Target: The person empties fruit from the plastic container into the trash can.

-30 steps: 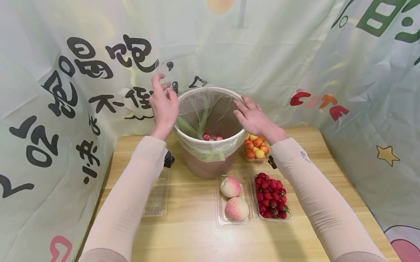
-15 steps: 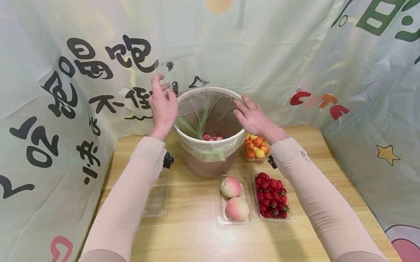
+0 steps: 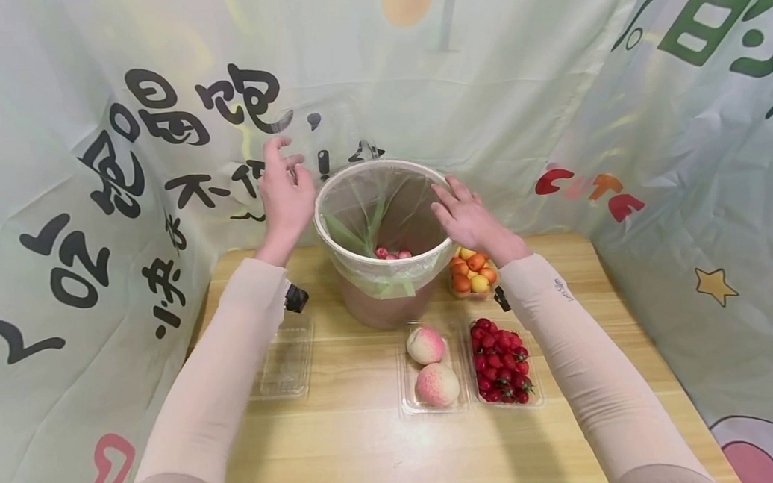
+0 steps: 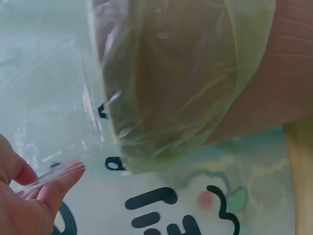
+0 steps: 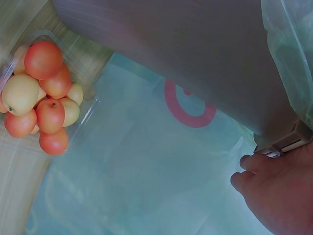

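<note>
My left hand (image 3: 285,196), up beside the bin's left rim in the head view, pinches the edge of a clear plastic box (image 4: 54,112). The box is see-through and hard to make out against the wall cloth. A tall brownish bin (image 3: 380,302) with a pale green liner bag (image 3: 396,282) stands at the back of the table. Small reddish fruits (image 3: 393,254) lie inside it. My right hand (image 3: 468,217) rests on the bin's right rim, its fingers mostly straight; part of its contact is hidden.
Right of the bin stands a box of orange and yellow fruits (image 3: 474,271). In front are a tray with two peaches (image 3: 437,384) and a box of red cherry-like fruits (image 3: 500,361). Another clear box (image 3: 285,357) lies at left. Printed cloth walls (image 3: 484,100) surround the table (image 3: 374,452).
My left hand has shifted a little to the left, and the clear box with it, away from the bin's rim. My right hand has stayed in place.
</note>
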A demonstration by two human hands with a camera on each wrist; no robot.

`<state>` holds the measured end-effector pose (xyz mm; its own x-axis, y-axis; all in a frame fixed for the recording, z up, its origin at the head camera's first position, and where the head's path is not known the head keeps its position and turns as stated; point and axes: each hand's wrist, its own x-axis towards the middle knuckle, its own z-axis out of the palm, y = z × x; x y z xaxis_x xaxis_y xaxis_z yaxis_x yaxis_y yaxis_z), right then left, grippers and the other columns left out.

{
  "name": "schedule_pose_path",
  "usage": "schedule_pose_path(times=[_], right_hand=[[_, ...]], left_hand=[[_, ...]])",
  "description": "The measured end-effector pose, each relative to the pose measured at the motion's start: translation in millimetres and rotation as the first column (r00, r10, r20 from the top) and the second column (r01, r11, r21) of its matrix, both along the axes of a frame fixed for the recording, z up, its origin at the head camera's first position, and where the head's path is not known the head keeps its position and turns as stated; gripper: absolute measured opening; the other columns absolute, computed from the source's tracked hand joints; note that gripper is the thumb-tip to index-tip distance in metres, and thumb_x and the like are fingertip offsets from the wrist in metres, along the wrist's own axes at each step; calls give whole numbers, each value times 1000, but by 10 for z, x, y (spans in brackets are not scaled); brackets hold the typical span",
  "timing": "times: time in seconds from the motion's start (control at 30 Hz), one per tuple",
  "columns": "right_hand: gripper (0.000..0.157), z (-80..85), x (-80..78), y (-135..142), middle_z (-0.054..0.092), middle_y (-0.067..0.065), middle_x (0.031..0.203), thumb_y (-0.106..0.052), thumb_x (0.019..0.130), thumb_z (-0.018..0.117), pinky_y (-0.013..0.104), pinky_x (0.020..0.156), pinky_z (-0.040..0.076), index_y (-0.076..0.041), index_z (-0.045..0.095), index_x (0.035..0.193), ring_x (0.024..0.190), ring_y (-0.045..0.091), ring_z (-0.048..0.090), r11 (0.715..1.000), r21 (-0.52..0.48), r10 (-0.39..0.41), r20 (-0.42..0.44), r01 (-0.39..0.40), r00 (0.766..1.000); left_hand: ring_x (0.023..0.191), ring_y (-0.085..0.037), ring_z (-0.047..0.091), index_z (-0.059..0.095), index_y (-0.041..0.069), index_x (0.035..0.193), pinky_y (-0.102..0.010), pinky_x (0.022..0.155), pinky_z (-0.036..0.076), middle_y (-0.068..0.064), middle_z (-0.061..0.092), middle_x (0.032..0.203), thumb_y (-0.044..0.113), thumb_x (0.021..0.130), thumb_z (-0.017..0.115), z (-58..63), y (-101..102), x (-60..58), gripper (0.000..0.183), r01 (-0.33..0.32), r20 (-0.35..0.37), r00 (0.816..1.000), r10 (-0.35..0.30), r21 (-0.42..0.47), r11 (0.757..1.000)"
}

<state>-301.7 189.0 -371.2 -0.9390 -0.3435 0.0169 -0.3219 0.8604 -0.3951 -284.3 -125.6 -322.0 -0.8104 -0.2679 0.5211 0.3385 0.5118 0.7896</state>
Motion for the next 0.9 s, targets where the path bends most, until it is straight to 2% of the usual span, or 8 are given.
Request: schedule_pose_path(times=[0.13, 0.23, 0.3, 0.4, 0.53, 0.67, 0.77, 0.9], right_hand=[[66, -3, -6, 1, 1, 18, 178, -45, 113, 26, 59, 134, 2, -13, 19, 170, 165, 40, 3, 1000, -5, 3, 4, -3, 1000], [66, -1, -5, 0, 1, 18, 178, -45, 113, 26, 60, 134, 2, -13, 19, 170, 165, 40, 4, 1000, -5, 4, 2, -4, 1000], [66, -1, -8, -1, 1, 18, 178, -45, 113, 26, 60, 134, 2, -13, 19, 170, 165, 40, 4, 1000, -4, 4, 3, -4, 1000], [66, 4, -5, -1, 1, 18, 178, -45, 113, 26, 59, 134, 2, -14, 18, 170, 165, 40, 4, 1000, -4, 3, 5, -3, 1000], [66, 7, -6, 2, 0, 17, 179, -46, 113, 25, 59, 134, 2, -14, 18, 170, 165, 39, 3, 1000, -7, 4, 5, -4, 1000], [67, -6, -16, 7, 0, 17, 179, -47, 113, 24, 59, 134, 1, -14, 18, 170, 165, 39, 3, 1000, -7, 4, 3, -4, 1000], [67, -10, -12, 10, -1, 18, 178, -48, 113, 23, 58, 134, 1, -14, 18, 170, 165, 39, 3, 1000, -2, 5, 3, -5, 1000], [67, -8, -8, 11, -1, 17, 178, -48, 112, 23, 58, 134, 1, -14, 18, 170, 165, 39, 2, 1000, 0, 7, 3, -7, 1000]], left_hand=[[82, -22, 74, 50, 7, 142, -24, 73, 48, -21, 77, 122, 1, 99, 48, 33, -95, 66, 44, 2, 39, 999, -2, 4, 1000], [77, -15, 71, 50, 10, 143, -22, 75, 47, -18, 77, 123, 2, 99, 48, 46, -165, 106, 45, -4, 73, 997, 4, -1, 1000], [78, -17, 71, 50, 10, 144, -22, 75, 47, -17, 76, 125, 2, 98, 48, 52, -203, 134, 46, 1, 91, 996, -1, 1, 1000], [86, -28, 75, 50, 9, 144, -20, 75, 48, -18, 76, 127, 1, 98, 47, 53, -246, 184, 47, 24, 110, 994, -24, 5, 1000], [94, -37, 77, 49, 5, 143, -19, 68, 49, -20, 76, 124, 0, 97, 46, 53, -279, 253, 47, 51, 114, 992, -48, -20, 999], [96, -37, 76, 50, 4, 143, -17, 67, 46, -21, 76, 124, 0, 97, 46, 57, -300, 317, 47, 60, 109, 993, -54, -48, 997], [98, -39, 77, 49, 4, 143, -13, 65, 49, -23, 75, 126, 0, 98, 46, 53, -324, 368, 46, 70, 120, 991, -64, -45, 997], [94, -41, 78, 48, 3, 143, -11, 57, 48, -25, 74, 126, -1, 99, 45, 28, -377, 432, 44, 81, 136, 988, -73, -52, 995]])
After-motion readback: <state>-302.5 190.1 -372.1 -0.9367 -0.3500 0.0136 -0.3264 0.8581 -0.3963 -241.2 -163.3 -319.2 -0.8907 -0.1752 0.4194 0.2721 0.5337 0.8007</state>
